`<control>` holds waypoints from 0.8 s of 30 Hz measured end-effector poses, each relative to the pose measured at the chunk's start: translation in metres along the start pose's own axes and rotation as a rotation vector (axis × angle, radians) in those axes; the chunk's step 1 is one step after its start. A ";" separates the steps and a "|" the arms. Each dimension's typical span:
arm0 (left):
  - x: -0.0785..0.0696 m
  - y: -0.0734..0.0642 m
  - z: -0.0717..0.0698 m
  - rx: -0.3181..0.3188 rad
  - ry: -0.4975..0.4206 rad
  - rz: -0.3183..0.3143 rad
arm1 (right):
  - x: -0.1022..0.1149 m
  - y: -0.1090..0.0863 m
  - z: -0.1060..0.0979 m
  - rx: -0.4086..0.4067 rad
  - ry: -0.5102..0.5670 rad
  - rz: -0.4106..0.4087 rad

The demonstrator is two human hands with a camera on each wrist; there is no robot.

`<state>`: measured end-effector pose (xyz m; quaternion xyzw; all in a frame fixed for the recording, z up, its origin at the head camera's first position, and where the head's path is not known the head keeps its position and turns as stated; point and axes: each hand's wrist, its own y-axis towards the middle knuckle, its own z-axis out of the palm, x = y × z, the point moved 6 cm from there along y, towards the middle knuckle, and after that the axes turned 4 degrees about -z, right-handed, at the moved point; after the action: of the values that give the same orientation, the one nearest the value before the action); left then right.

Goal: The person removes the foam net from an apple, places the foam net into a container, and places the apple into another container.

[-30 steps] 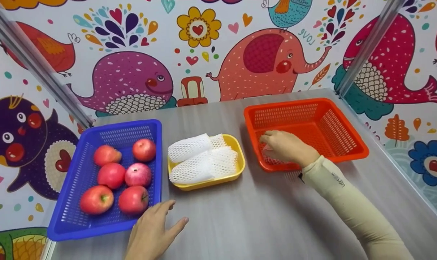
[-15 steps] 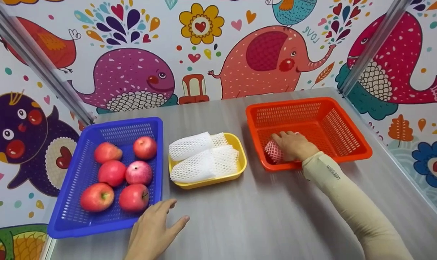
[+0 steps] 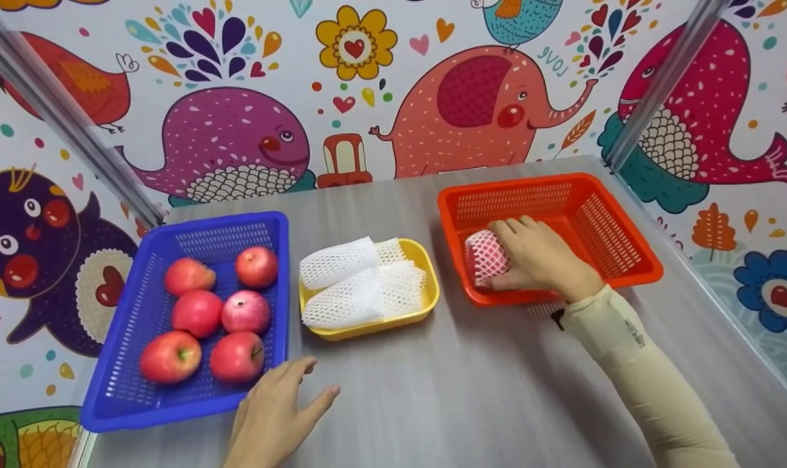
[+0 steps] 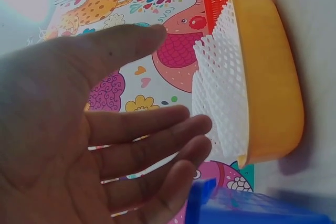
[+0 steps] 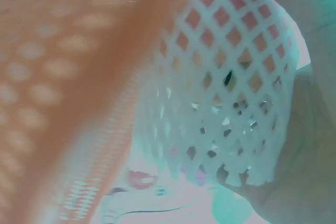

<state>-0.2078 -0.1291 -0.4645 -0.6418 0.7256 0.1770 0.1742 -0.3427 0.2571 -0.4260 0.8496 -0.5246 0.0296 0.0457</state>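
My right hand [image 3: 540,257] grips an apple in a white foam net [image 3: 488,257], at the left end of the orange-red basket [image 3: 549,298]. In the right wrist view the foam net [image 5: 226,72] fills the middle, its loose end pointing down, with fingers and palm round the far side. My left hand [image 3: 280,406] is held with fingers spread and nothing in it, beside the near right corner of the blue basket [image 3: 166,416]. In the left wrist view the left hand's [image 4: 121,129] palm and loosely bent fingers face the yellow tray [image 4: 270,77].
Several bare red apples [image 3: 198,313] lie in the blue basket. Between the two baskets stands the yellow tray, heaped with white foam nets [image 3: 345,302]. Patterned walls [image 3: 250,143] close off the table [image 3: 393,403] at the back and sides.
My right hand has shifted and turned round the netted apple, which was mostly hidden beneath it and now shows clear on its left. The left hand stays in place.
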 end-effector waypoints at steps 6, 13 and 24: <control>0.000 -0.001 0.001 -0.023 -0.002 0.012 | 0.042 -0.020 -0.019 -0.127 0.072 -0.110; -0.001 -0.002 0.001 -0.039 -0.010 0.039 | 0.086 -0.034 -0.006 -0.175 0.093 -0.259; -0.004 -0.001 0.009 0.009 -0.020 0.043 | 0.137 -0.046 0.060 -0.178 0.137 -0.370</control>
<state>-0.2058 -0.1212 -0.4704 -0.6234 0.7382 0.1842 0.1804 -0.2402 0.1496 -0.4739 0.9199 -0.3562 0.0319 0.1609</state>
